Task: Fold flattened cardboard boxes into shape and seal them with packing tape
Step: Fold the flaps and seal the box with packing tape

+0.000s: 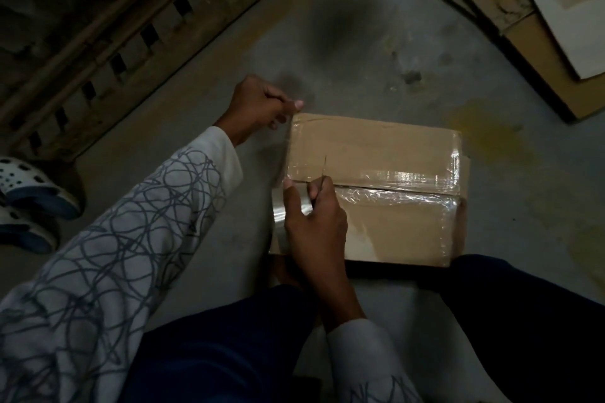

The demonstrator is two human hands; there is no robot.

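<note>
A folded cardboard box (386, 147) stands on the concrete floor in front of my knees, its two top flaps closed. Clear packing tape (393, 190) runs along the middle seam and down the right edge. My left hand (262, 105) is at the box's far left corner, thumb and fingers pinched on a strip of clear tape. My right hand (314, 222) rests on the near left part of the box and grips a thin blade (324, 170) that points up over the seam.
A wooden pallet (114, 42) lies at the upper left. Flattened cardboard sheets (523, 26) are stacked at the upper right. A pair of white and blue clogs (29, 193) sits at the left edge. My dark trouser legs (229, 353) flank the box.
</note>
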